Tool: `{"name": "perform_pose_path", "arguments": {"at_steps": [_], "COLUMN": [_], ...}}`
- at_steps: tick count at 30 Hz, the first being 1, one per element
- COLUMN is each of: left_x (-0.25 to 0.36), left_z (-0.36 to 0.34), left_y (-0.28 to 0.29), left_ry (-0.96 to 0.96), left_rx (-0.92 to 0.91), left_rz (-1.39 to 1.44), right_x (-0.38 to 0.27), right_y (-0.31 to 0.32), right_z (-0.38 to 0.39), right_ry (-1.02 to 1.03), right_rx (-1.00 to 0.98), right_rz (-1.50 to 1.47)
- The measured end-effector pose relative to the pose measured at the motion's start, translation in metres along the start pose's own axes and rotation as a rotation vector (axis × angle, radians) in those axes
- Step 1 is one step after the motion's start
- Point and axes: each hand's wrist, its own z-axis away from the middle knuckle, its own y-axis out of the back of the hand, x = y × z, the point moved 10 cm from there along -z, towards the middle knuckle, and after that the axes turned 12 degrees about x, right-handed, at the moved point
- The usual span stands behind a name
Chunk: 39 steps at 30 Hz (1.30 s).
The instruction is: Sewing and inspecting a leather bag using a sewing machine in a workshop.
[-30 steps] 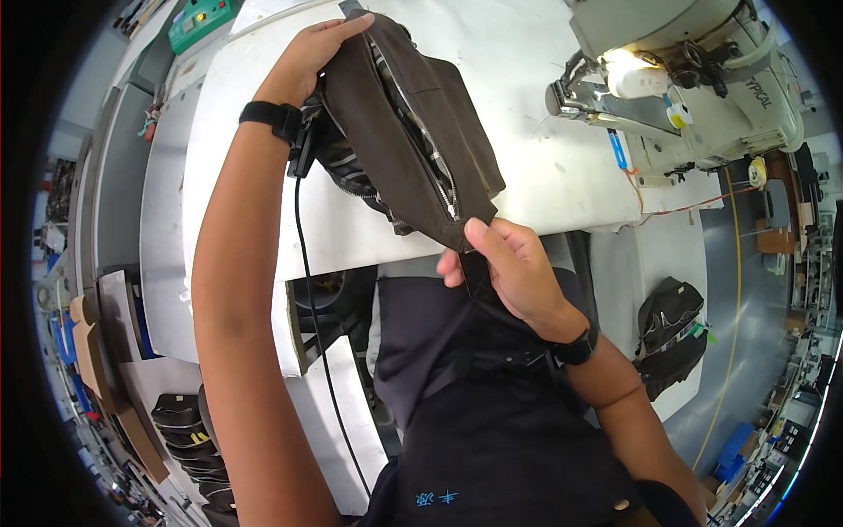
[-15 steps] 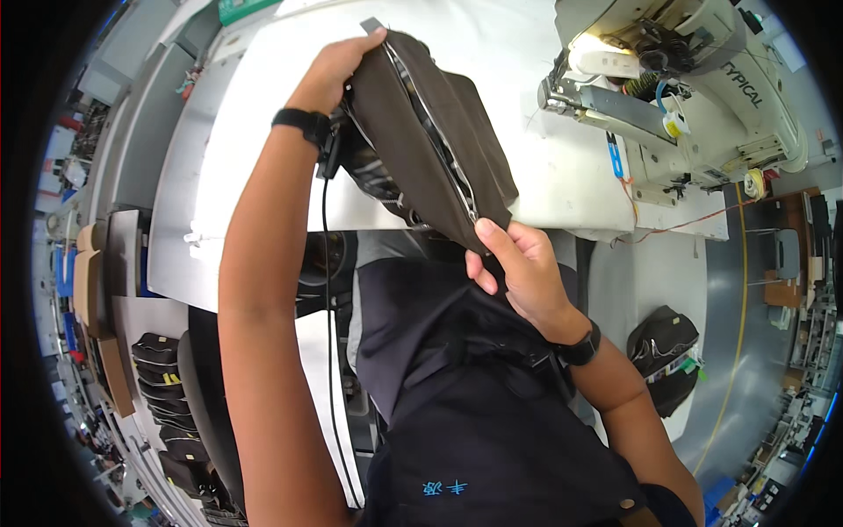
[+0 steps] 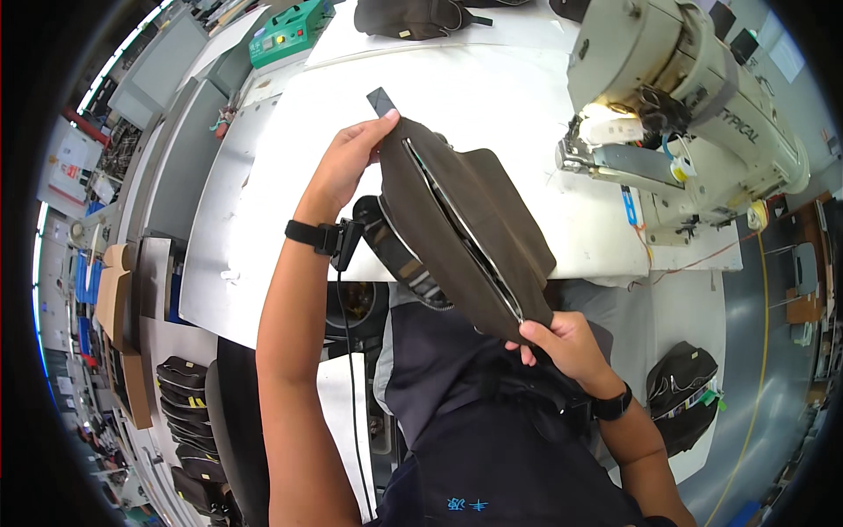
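A dark brown fabric bag [image 3: 479, 230] with a silver zipper running along its top is stretched between my hands above the white table edge. My left hand [image 3: 347, 162] pinches its far end, where a short dark strap tab sticks up. My right hand [image 3: 562, 341] grips the near end, close to my lap. A striped webbing strap [image 3: 399, 255] hangs from the underside of the bag. A black band with a cable is on my left wrist, and a dark watch is on my right wrist.
A cream industrial sewing machine [image 3: 694, 97] stands on the white table [image 3: 492, 88] at the right. Another dark bag [image 3: 413, 16] lies at the far table edge beside a green box [image 3: 285, 33]. Finished dark bags sit on the floor at right [image 3: 680, 395] and stacked at lower left [image 3: 189, 413].
The view has shifted so the bag and both hands sit lower and more central. The bag stays stretched between the same two grips, and my right hand has moved further right.
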Motion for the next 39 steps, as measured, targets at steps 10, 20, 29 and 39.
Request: {"name": "perform_pose_path", "arguments": {"at_steps": [10, 20, 29, 39], "left_x": [-0.033, 0.019, 0.017, 0.033], "left_z": [0.004, 0.051, 0.047, 0.049], "left_y": [0.013, 0.011, 0.014, 0.026], "left_ry": [0.265, 0.096, -0.060, -0.199], "left_rx": [0.067, 0.057, 0.062, 0.214], "left_rz": [0.414, 0.391, 0.161, 0.093], "right_x": [-0.007, 0.010, 0.004, -0.031], "right_y": [0.019, 0.034, 0.039, 0.007], "right_z": [-0.014, -0.013, -0.010, -0.007], "right_ry": [-0.142, -0.171, -0.149, -0.055], "right_rx": [-0.101, -0.169, -0.155, -0.235], "right_rz": [-0.007, 0.066, 0.199, 0.123]}}
